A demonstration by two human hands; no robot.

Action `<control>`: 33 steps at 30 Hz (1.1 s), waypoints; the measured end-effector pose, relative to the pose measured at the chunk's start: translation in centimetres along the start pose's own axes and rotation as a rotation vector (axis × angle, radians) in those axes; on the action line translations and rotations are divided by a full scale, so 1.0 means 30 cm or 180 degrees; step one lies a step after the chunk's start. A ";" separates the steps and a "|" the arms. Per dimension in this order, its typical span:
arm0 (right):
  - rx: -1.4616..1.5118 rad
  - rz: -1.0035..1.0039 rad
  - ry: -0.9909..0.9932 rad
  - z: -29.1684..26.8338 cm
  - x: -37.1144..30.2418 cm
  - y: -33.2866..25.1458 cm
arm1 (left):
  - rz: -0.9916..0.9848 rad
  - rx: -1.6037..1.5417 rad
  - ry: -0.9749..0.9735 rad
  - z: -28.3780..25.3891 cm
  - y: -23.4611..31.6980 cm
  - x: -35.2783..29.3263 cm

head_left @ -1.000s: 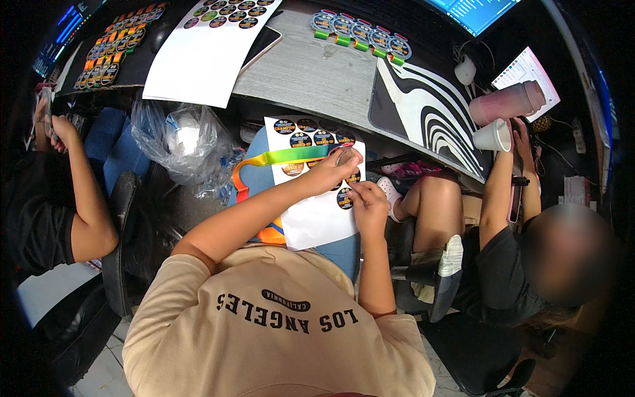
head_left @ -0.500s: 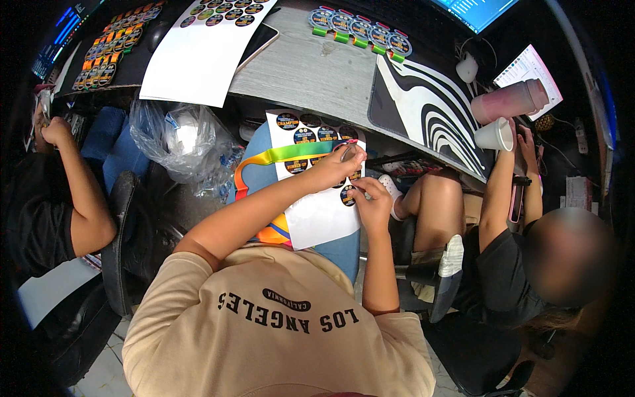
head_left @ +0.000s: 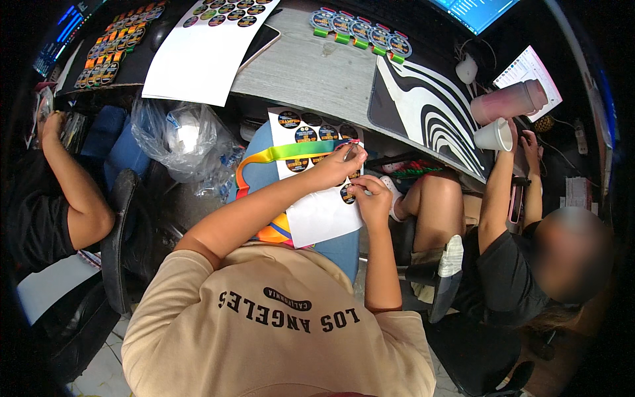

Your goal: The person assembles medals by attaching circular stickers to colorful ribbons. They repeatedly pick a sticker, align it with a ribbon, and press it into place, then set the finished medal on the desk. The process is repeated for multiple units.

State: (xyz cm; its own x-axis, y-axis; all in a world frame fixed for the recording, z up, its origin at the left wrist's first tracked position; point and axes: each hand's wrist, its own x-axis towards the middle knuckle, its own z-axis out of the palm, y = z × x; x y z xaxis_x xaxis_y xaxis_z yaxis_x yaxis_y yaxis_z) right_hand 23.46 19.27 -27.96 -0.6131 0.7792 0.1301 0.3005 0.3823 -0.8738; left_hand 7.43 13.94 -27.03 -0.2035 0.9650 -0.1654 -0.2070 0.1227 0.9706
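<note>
My left hand (head_left: 337,167) is closed around a round, silvery-edged medal (head_left: 348,153), mostly hidden by the fingers. From it a rainbow ribbon (head_left: 271,156) runs left and curls down beside my lap. A white sticker sheet (head_left: 324,221) with round black stickers lies on my lap, under both hands. My right hand (head_left: 374,198) pinches a round black sticker (head_left: 347,194) with gold print, at the sheet's right edge. Whether this sticker is fully off the sheet, I cannot tell.
Several ribboned medals (head_left: 360,30) line the desk's back, with more medals (head_left: 106,53) far left. Another sticker sheet (head_left: 192,66) overhangs the desk edge beside a plastic bag (head_left: 178,142). At right, a person holds a white cup (head_left: 493,135) near a pink tumbler (head_left: 509,101); another person sits left.
My hands stay almost in place, still holding the medal and the sticker. At far left, the other person's forearm and hand have shifted slightly.
</note>
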 end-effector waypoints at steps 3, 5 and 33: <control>0.0041 0.0012 -0.0020 0.000 0.002 0.003 | 0.0091 0.0036 0.0013 0.000 -0.018 0.008; -0.0017 0.0041 -0.0003 0.000 0.004 0.003 | 0.0024 -0.0018 0.0041 0.001 -0.028 0.009; -0.0202 -0.0304 0.0379 0.017 -0.040 0.009 | -0.0046 0.0086 -0.0090 -0.006 -0.011 0.006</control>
State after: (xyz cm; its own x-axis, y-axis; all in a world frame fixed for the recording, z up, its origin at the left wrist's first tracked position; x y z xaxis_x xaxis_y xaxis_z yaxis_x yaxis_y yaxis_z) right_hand 23.89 18.18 -28.59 -0.5513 0.7897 0.2690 0.2929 0.4851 -0.8239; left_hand 7.31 14.02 -27.41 -0.1736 0.9692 -0.1748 -0.1838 0.1425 0.9726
